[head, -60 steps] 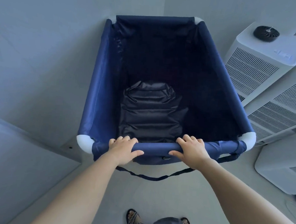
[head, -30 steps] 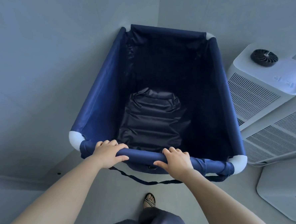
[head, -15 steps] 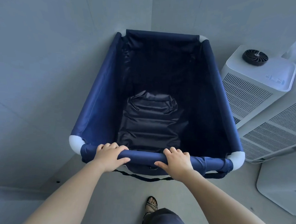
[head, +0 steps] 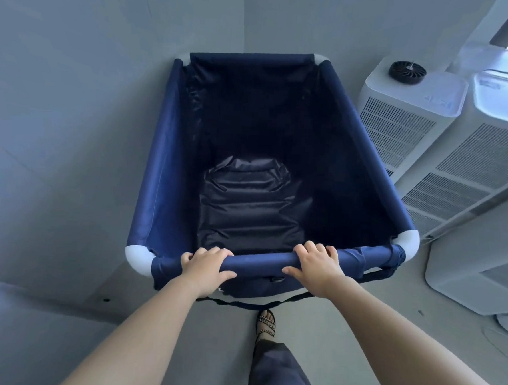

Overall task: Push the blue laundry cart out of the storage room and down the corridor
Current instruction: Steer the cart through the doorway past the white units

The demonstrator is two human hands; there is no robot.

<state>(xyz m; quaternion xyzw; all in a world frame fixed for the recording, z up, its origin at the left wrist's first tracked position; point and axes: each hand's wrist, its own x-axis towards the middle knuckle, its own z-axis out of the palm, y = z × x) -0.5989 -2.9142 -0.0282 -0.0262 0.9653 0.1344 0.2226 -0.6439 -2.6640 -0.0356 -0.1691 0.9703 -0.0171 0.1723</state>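
The blue laundry cart (head: 156, 168) fills the middle of the view, a deep fabric bin with white corner joints, its far end tucked into the corner of two grey walls. A dark folded fabric pad (head: 252, 207) lies on its bottom. My left hand (head: 205, 268) is wrapped over the near top rail left of centre. My right hand (head: 316, 266) grips the same rail right of centre. A black strap (head: 240, 305) hangs below the rail.
A grey wall (head: 72, 121) runs close along the cart's left side. Two white air purifiers (head: 406, 112) (head: 480, 164) stand right of the cart, a third white unit (head: 476, 274) nearer. My sandalled foot (head: 266, 322) is on the grey floor behind the cart.
The cart has swung slightly, its near end now angled a little to the right, and it sits a bit further from me. Both hands keep their grip on the rail. One foot has stepped forward.
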